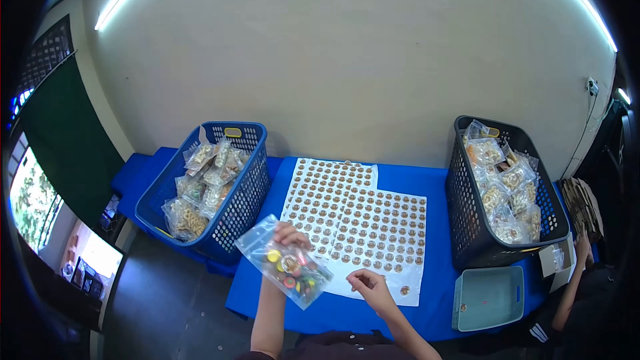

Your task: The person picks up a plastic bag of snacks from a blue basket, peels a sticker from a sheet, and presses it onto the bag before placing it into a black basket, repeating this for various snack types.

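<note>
My left hand [292,235] holds a clear plastic bag [287,267] by its upper part, over the front left of the table. Colourful small pieces and a round sticker show in the bag. To the right of it, my right hand [371,288] has thumb and fingertips pinched together; anything between them is too small to make out. Beneath and beyond both hands lie white sheets [415,280] with rows of round brown stickers. A lone sticker [405,290] sits near the lower right corner of the sheets.
A blue basket [259,190] of filled bags stands at the left, a black basket [467,243] of filled bags at the right. In front of that is a grey-green tray [490,300]. Another person's arm [570,293] is at the far right, beside a white box [563,277].
</note>
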### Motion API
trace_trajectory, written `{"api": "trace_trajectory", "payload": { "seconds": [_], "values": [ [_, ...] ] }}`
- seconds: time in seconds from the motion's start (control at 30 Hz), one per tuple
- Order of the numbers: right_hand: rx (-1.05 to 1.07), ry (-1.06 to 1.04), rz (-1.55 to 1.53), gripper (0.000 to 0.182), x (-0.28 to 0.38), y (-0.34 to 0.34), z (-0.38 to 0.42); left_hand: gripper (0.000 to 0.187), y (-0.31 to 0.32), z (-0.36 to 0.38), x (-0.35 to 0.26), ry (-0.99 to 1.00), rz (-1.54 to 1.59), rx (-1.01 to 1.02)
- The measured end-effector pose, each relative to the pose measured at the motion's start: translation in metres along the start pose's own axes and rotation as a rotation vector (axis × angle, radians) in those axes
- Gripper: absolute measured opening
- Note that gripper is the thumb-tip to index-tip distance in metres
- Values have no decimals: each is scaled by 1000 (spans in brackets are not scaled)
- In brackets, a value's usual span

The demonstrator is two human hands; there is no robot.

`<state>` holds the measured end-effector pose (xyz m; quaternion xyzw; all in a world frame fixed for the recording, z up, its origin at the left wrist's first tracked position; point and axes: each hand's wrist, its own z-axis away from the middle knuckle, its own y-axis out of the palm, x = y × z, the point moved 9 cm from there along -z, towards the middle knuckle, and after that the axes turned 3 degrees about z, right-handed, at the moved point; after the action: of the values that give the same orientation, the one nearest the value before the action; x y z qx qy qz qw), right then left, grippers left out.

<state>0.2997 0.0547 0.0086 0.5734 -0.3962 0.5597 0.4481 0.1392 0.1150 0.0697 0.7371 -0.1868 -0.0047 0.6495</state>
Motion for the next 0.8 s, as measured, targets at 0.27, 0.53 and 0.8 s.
{"api": "trace_trajectory", "payload": {
  "seconds": [0.27,0.53,0.8],
  "values": [
    [372,197,-182,25,-11,43,20,25,-44,3,59,-272,-145,-76],
    [88,54,67,25,4,-11,18,72,4,22,32,-49,-868,-159],
    [83,130,-126,28,3,-2,29,39,-10,31,11,192,-1161,-344]
  ]
}}
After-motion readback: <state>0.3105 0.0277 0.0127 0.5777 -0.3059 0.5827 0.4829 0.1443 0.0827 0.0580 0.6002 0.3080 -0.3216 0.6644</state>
